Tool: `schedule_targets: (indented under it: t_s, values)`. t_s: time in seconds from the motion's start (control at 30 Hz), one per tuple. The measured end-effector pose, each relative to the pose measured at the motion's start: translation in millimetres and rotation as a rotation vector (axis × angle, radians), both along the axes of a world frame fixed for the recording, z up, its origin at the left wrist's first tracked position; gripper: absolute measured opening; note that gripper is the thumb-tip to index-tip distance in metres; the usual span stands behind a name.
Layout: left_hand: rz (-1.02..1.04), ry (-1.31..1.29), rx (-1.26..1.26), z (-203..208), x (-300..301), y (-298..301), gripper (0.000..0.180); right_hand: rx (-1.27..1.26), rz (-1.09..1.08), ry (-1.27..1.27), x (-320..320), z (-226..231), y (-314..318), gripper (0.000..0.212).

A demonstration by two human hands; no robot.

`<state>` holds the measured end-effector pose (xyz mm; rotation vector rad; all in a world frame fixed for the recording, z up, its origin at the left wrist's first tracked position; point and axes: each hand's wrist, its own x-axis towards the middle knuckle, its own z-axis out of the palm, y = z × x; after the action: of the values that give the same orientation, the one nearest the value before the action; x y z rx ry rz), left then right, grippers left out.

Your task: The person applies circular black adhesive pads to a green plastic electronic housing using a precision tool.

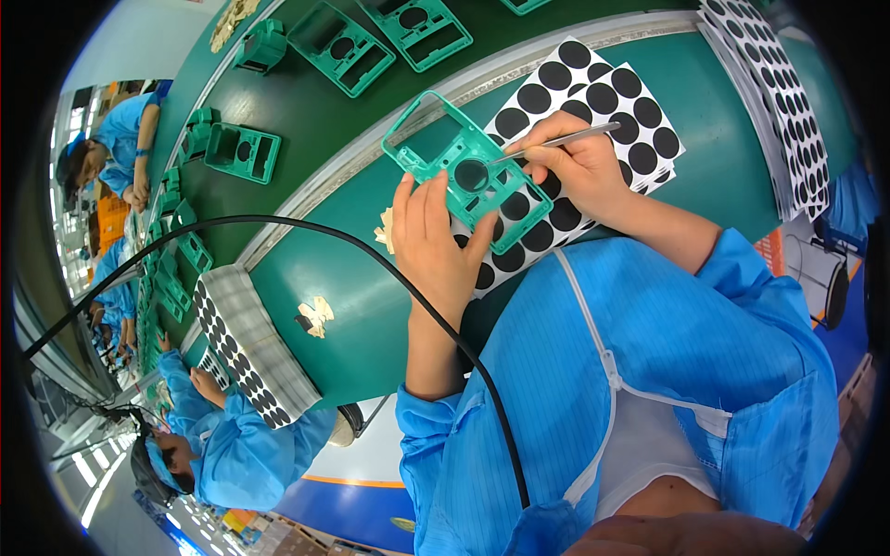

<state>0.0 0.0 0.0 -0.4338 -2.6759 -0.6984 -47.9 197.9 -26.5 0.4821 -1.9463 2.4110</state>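
Note:
A green plastic housing [505, 183] with a large rectangular opening at one end lies tilted under my hands. My left hand [434, 236] grips it, fingers along its near left side and thumb at the lower edge. A black round disc [471, 174] sits in the circular recess of the housing. My right hand [582, 165] pinches slim metal tweezers [565, 138], their tip at the disc's right rim. Beneath the housing and my right hand are white sheets of black round stickers [626, 119], partly covered by both.
A conveyor [306, 120] beyond the metal rail carries several green housings [343, 48]. Sticker sheet stacks stand at right [779, 102] and left [264, 343]. A black cable [343, 236] arcs across the view. Crumpled paper scraps [317, 315] lie on the table. Co-workers [250, 454] sit at left.

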Motion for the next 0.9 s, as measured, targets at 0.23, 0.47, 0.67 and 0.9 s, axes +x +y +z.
schedule_targets:
  t_s: [0.23,0.47,0.67,0.9]
  values:
    - [0.002,0.013,0.006,-0.8,0.0,-0.3,0.06,0.043,0.038,-0.003,-0.8,2.6,1.6,0.011]
    - [-0.014,0.037,-0.036,1.7,-1.5,-0.8,0.058,0.043,0.077,-0.014,-0.2,3.7,3.3,0.012]
    - [-0.017,0.059,-0.026,0.4,-2.0,-2.5,0.057,-0.171,-0.005,-0.021,2.5,-0.3,3.1,0.008]
    - [-0.009,0.049,-0.02,1.6,-1.5,-1.6,0.057,-0.027,0.049,0.021,2.5,1.8,1.6,0.01]
